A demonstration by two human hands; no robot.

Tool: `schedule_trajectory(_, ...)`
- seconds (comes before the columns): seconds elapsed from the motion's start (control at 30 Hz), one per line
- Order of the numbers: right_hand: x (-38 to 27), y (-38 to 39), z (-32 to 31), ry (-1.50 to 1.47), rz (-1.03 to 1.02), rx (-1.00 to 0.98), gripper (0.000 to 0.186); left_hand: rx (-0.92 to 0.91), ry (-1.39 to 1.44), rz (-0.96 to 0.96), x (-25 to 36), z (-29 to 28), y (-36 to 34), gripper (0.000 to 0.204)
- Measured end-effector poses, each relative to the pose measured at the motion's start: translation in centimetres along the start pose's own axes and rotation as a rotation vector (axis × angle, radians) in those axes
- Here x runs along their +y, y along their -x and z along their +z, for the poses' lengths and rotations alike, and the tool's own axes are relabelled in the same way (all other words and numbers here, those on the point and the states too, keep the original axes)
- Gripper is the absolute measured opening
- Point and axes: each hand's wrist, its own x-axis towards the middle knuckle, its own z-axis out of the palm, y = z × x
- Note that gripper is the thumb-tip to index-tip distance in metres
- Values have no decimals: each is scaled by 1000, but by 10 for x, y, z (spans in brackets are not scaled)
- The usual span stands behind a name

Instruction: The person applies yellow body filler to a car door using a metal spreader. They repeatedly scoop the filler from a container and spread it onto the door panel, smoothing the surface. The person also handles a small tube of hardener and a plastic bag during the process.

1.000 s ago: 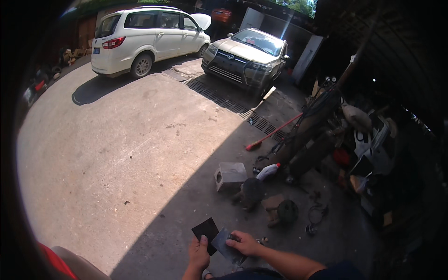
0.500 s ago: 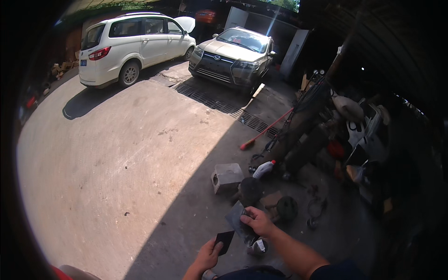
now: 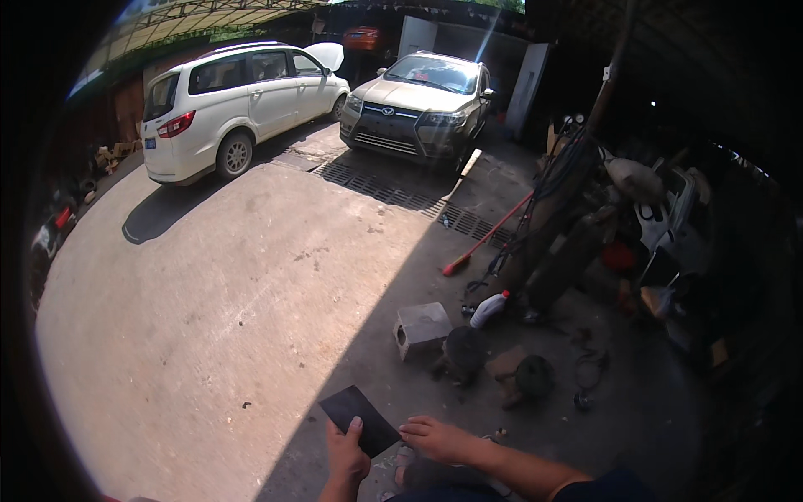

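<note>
A thin, flat, dark rectangular sheet [image 3: 360, 420], matte like abrasive paper, is held low over the concrete floor [image 3: 209, 335]. It is pinched at its near edge by the left hand [image 3: 345, 456]; the right hand [image 3: 435, 438] rests at its right corner, fingers loosely extended. With so shallow a grip, the limp sheet could be bent or dropped onto the gritty, sunlit concrete.

A white van [image 3: 238, 105] and a tan car [image 3: 418, 100] stand parked beyond a concrete block [image 3: 421, 326], a white bottle [image 3: 488, 309] and a red broom [image 3: 487, 237].
</note>
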Motion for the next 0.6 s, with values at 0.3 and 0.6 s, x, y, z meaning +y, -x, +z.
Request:
schedule_trajectory(0.3, 90, -66, -23, -539, 429, 360, 31, -54, -261, 96, 29, 34, -95, 34)
schedule_trajectory(0.6, 124, -118, -45, -688, 601, 70, 28, -239, -257, -40, 47, 49, -179, 31)
